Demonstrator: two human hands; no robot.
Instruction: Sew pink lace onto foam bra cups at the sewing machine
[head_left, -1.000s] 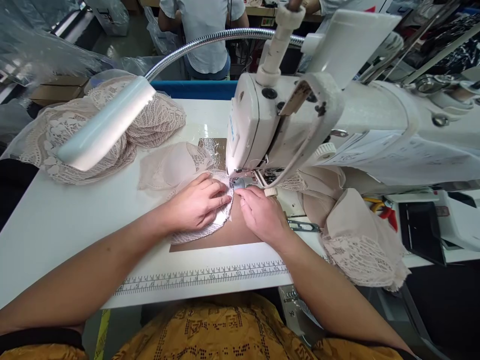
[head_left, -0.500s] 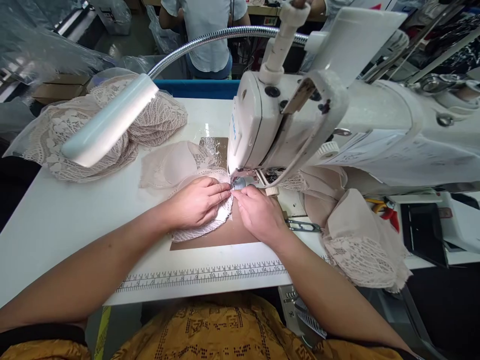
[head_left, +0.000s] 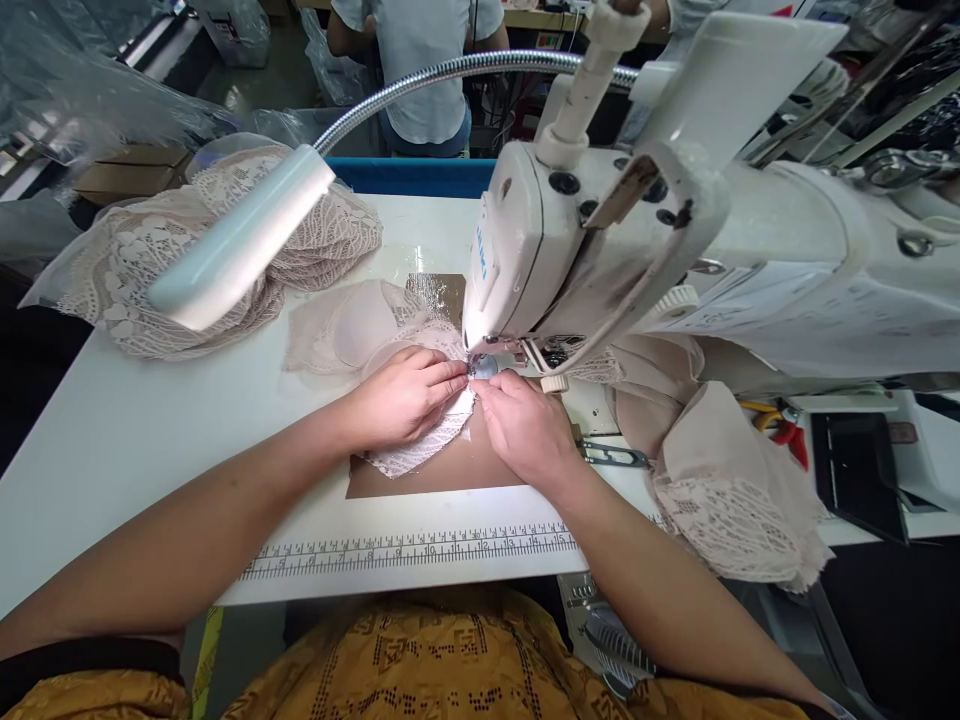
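Note:
A beige lace bra piece (head_left: 424, 450) lies under the sewing machine (head_left: 510, 240), its edge close to the needle and presser foot (head_left: 480, 366). My left hand (head_left: 405, 398) presses down on this lace from the left, with fingers together and tips near the foot. My right hand (head_left: 525, 420) pinches the edge of the lace just in front of the foot, thumb and index finger close to my left fingertips. A smooth moulded cup (head_left: 365, 333) with sheer fabric extends behind my left hand. Brown sheeting (head_left: 427, 484) covers the machine bed below.
A lamp (head_left: 244, 235) on a bent metal neck hangs over a heap of lace pieces (head_left: 150, 270) at left. More beige pieces (head_left: 705, 480) lie right of my right arm, near thread snips (head_left: 615, 455) and red-handled scissors (head_left: 791, 440). A ruler strip (head_left: 420, 550) runs along the front edge.
The lace under my left hand has shifted and turned slightly, its lower left corner moving right. Both hands stay beside the presser foot. The whole view has shifted a little.

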